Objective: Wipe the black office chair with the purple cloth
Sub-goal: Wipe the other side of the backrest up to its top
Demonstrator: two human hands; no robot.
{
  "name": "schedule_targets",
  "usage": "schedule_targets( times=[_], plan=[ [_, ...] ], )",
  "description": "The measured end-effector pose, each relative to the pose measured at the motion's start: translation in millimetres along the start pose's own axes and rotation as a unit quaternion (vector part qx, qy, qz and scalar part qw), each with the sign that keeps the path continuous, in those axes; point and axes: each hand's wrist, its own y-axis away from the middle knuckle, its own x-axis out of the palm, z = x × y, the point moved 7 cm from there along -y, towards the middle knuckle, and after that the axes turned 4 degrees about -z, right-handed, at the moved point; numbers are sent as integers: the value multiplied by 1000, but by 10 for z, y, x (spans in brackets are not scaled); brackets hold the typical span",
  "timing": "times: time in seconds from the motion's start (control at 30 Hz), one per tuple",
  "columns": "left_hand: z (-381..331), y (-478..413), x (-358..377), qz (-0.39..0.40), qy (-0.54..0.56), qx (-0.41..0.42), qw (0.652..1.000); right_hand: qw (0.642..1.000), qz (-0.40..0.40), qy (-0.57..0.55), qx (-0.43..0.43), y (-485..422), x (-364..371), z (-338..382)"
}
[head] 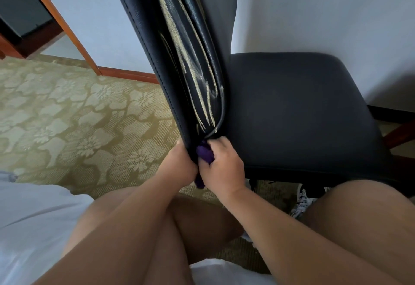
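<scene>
While clutching the purple cloth (205, 153) in the right hand (224, 170) against the near bottom edge of the black office chair (292, 109) and gripping it with the left hand (179, 165), probably calls next for wiping farther up the pale streaks (190, 67)

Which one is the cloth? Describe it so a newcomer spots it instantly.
Find the black office chair and follow its backrest down to the bottom end. There, bunched in the right hand, is the purple cloth, the only purple thing against the black upholstery.
</scene>
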Motion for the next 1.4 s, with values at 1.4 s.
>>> schedule_targets(
  times=[1.4],
  plan=[
    [-65, 107, -38, -22, 57, -65, 996, 983, 47, -106, 142, -225, -213, -37]
  ],
)
